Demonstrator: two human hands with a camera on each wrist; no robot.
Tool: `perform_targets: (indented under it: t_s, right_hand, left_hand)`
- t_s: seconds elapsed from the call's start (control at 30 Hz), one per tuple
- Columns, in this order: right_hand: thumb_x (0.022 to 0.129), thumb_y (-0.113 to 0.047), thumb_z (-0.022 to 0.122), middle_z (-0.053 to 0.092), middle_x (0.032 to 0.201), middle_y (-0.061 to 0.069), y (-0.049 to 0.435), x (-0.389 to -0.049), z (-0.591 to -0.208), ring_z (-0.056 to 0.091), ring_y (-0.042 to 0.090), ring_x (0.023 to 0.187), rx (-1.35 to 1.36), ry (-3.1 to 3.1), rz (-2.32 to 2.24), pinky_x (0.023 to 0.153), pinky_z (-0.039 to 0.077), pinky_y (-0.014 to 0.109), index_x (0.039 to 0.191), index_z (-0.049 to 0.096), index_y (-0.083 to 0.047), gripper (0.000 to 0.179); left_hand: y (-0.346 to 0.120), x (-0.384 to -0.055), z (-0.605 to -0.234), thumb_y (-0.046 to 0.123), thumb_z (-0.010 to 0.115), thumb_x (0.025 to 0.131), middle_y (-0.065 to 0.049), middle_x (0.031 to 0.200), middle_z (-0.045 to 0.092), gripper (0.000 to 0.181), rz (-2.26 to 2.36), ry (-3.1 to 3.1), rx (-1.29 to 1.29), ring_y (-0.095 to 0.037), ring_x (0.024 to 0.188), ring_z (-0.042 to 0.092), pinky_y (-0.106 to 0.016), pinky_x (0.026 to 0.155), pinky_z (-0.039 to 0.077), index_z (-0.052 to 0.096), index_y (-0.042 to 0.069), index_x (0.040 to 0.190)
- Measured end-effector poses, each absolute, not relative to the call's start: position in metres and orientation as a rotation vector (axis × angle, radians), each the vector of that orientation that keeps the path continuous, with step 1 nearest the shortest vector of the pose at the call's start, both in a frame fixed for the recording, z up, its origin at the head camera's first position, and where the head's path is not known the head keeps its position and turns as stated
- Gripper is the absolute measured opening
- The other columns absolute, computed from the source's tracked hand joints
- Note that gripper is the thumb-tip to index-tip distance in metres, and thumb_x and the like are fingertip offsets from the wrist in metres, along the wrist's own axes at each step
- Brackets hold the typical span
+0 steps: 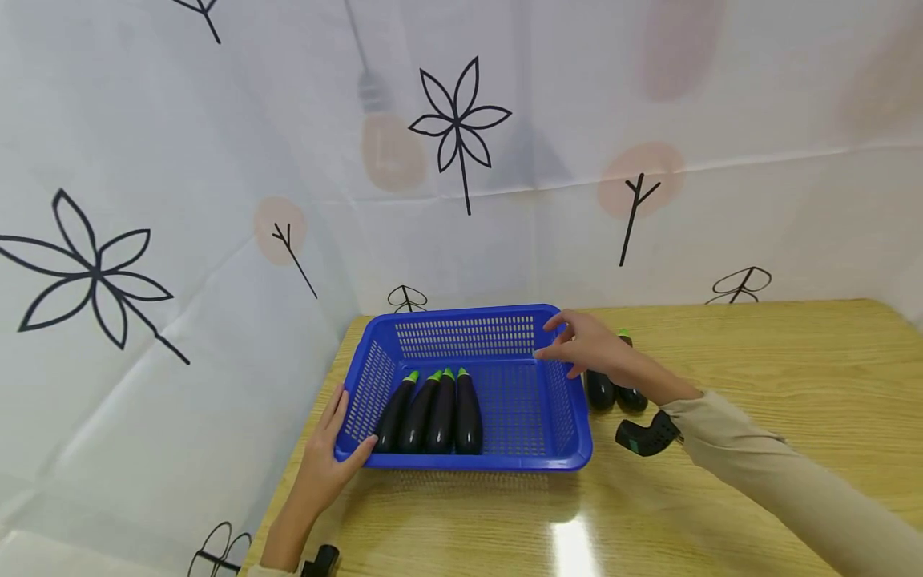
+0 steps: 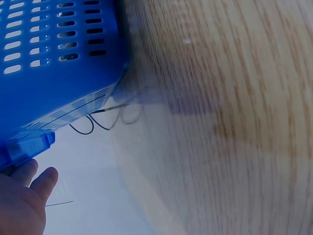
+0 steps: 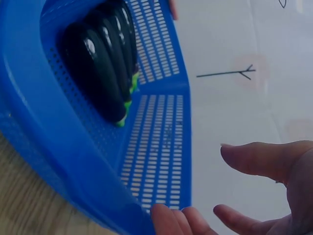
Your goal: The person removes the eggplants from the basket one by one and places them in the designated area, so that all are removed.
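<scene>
My left hand (image 1: 328,457) grips the blue plastic basket (image 1: 461,462) at its front left corner, thumb over the rim and fingers along the outer left side. Inside the basket, several dark eggplants (image 1: 441,417) lie side by side in the left half, green stem ends toward the back. My right hand (image 1: 594,349) is at the basket's back right corner, thumb and index finger spread apart with nothing between them. In the right wrist view, its lower fingers (image 3: 168,220) are right at the basket rim.
Two more eggplants (image 1: 601,391) lie on the wooden table (image 1: 757,385) just right of the basket, partly hidden by my right hand. A patterned white cloth (image 1: 548,240) hangs behind the table and along its left side. Black devices (image 1: 647,433) are worn at both wrists.
</scene>
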State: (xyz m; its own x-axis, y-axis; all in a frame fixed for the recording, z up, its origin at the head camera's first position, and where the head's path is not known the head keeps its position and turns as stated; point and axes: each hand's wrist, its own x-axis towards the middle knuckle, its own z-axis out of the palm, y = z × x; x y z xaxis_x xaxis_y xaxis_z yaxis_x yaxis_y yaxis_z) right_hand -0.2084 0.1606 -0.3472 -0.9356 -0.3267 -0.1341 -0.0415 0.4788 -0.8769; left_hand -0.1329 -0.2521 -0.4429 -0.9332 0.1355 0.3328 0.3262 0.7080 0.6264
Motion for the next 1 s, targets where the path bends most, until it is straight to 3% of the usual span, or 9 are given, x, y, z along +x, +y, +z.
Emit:
perform_targets:
  t_s: [0.3,0.6,0.83,1.0]
  right_hand:
    - [0.085,-0.024,0.070,0.054,0.103,0.019,0.141,-0.210,-0.349,0.058,0.028,0.087,-0.289,2.348,-1.447,0.070,0.054,0.044,0.128,0.044,0.002,0.056]
    - [0.084,-0.025,0.072,0.053,0.101,0.017,0.126,-0.213,-0.357,0.058,0.026,0.084,-0.286,2.300,-1.451,0.067,0.055,0.040,0.126,0.046,0.000,0.056]
    - [0.084,-0.022,0.071,0.054,0.108,0.020,0.116,-0.217,-0.360,0.058,0.027,0.087,-0.279,2.239,-1.463,0.070,0.055,0.044,0.129,0.044,0.003,0.058]
    - [0.083,-0.021,0.072,0.055,0.104,0.018,0.107,-0.218,-0.367,0.058,0.029,0.087,-0.261,2.211,-1.465,0.068,0.055,0.041,0.127,0.045,0.003,0.057]
  left_hand:
    - [-0.252,-0.133,-0.443,0.032,0.069,0.085,-0.005,0.157,0.017,0.084,-1.051,-2.663,-0.350,-0.039,0.134,0.030,-0.057,0.094,0.039,0.024,0.006,0.150]
    - [-0.253,-0.133,-0.444,0.031,0.070,0.085,-0.005,0.156,0.017,0.084,-1.061,-2.652,-0.362,-0.039,0.133,0.032,-0.057,0.092,0.041,0.024,0.007,0.150]
    - [-0.252,-0.134,-0.442,0.028,0.070,0.084,-0.010,0.156,0.019,0.084,-1.040,-2.641,-0.383,-0.041,0.132,0.033,-0.059,0.091,0.041,0.024,0.004,0.150]
    - [-0.252,-0.133,-0.443,0.028,0.070,0.084,-0.013,0.155,0.020,0.084,-1.043,-2.641,-0.384,-0.041,0.132,0.032,-0.058,0.092,0.040,0.025,0.003,0.149]
